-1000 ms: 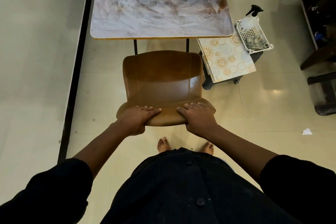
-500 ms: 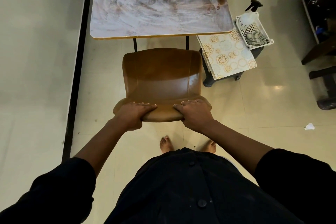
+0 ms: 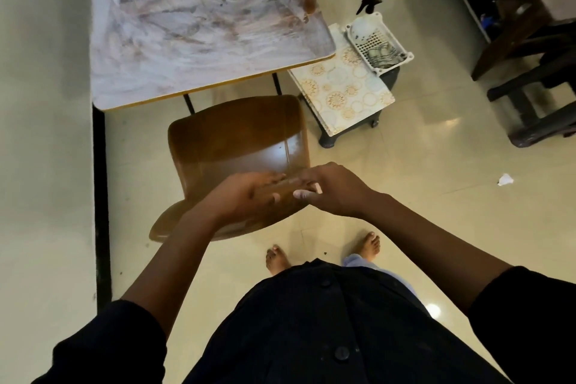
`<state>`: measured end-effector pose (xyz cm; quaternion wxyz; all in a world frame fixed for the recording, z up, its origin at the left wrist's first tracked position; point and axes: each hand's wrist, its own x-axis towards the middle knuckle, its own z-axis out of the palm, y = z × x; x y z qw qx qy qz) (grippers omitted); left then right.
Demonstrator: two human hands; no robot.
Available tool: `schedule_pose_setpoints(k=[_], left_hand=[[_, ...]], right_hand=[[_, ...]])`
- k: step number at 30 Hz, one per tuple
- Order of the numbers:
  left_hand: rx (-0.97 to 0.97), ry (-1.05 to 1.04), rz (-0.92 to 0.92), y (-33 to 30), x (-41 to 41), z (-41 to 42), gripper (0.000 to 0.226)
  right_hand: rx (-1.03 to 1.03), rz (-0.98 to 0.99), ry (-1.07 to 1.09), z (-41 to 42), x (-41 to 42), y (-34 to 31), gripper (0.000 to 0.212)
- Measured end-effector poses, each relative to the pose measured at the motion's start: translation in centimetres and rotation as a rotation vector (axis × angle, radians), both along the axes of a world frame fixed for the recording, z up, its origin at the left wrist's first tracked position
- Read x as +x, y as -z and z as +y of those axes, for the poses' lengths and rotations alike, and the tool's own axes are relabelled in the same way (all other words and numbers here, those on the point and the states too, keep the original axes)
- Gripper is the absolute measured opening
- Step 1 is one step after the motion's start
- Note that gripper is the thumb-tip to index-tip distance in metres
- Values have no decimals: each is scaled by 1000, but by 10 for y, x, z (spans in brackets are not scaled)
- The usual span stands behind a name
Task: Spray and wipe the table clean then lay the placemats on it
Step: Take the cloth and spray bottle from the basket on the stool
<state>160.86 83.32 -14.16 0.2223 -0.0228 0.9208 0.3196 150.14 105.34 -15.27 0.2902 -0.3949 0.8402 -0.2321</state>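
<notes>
While the smeared, stained table point(image 3: 199, 28) fills upper left, your left hand point(image 3: 249, 196) and right hand point(image 3: 336, 190) hover loose-fingered, empty, over the glossy brown chair point(image 3: 237, 137).

You stand on glossy cream floor tiles point(image 3: 405, 196) catching light glints — a brown chair point(image 3: 237, 137) ahead, pale wall point(image 3: 43, 134) at left, dark wooden furniture point(image 3: 523, 40) at right, a paper scrap point(image 3: 505, 179) nearby
</notes>
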Motion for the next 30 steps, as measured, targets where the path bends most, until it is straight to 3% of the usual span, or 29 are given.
schedule_pose_setpoints(k=[10, 20, 30], left_hand=[[312, -251, 97, -23, -112, 141, 31], [394, -316, 116, -8, -220, 260, 24], [442, -353, 93, 5, -368, 315, 21]], right_hand=[[-154, -89, 376, 152, -102, -15, 17], [-318, -123, 680, 286, -197, -18, 17], [-321, -130, 717, 335, -335, -16, 25]])
